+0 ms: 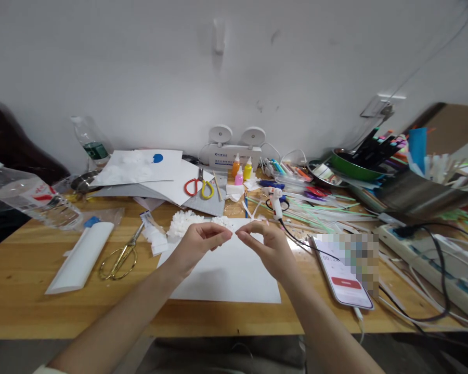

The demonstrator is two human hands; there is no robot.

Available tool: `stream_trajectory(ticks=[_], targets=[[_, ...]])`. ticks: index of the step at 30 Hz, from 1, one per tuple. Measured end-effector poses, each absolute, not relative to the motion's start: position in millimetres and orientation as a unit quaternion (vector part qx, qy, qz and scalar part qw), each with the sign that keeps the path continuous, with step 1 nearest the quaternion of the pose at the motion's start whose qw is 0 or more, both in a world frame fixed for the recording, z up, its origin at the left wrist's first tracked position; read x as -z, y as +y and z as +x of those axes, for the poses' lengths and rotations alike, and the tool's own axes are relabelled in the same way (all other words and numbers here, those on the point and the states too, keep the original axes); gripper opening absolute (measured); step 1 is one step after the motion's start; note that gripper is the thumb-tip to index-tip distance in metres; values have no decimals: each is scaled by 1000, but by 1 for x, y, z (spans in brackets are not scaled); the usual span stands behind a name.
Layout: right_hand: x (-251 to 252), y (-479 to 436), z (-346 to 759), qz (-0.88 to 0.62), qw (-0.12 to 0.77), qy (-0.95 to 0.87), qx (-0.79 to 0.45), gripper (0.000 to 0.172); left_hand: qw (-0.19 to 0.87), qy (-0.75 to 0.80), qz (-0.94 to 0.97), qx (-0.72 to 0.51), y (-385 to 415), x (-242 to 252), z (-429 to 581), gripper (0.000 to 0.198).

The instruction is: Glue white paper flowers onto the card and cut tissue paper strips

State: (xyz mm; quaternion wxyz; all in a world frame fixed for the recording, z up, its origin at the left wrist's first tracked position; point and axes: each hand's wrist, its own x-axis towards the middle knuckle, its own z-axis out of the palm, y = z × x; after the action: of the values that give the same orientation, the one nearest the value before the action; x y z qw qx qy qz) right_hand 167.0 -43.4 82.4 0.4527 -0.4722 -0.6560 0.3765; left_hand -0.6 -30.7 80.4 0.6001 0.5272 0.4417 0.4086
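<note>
My left hand [206,241] and my right hand [261,241] meet over a white sheet of paper [234,280], thumbs and forefingers pinched, the tips almost touching. Whatever sits between those fingertips is too small to make out. Just behind my left hand lies a white ruffled clump [183,223] that looks like crumpled paper. Small white bits [223,222] rest at the sheet's far edge, partly hidden by my fingers. A white glue gun [275,202] with a black cord stands beyond my right hand.
Gold-handled scissors [119,259], a white paper roll [81,257] and a water bottle [31,195] are on the left. Red-and-yellow-handled scissors [198,187] and paint bottles [238,174] lie behind. A phone [343,275], a power strip [425,265] and loose straws [327,210] occupy the right.
</note>
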Motion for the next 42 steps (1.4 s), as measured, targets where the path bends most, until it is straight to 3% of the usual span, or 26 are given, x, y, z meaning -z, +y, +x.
stream_trajectory(ticks=[13,20,27,33,42], targets=[[-65,-42,155,-396,554,-391,-620,13,578,435,570,-390,-40,-66,13,21],[-64,-40,158,-399,557,-388,-616,13,537,430,594,-417,-39,-74,12,27],[-66,-39,158,-365,564,-371,-641,9,598,367,591,-398,-36,-79,30,22],[-69,-37,167,-408,577,-351,-615,8,614,386,521,-450,-29,-71,29,13],[-58,-45,173,-474,566,-419,-529,8,595,439,442,-507,-25,-68,23,16]])
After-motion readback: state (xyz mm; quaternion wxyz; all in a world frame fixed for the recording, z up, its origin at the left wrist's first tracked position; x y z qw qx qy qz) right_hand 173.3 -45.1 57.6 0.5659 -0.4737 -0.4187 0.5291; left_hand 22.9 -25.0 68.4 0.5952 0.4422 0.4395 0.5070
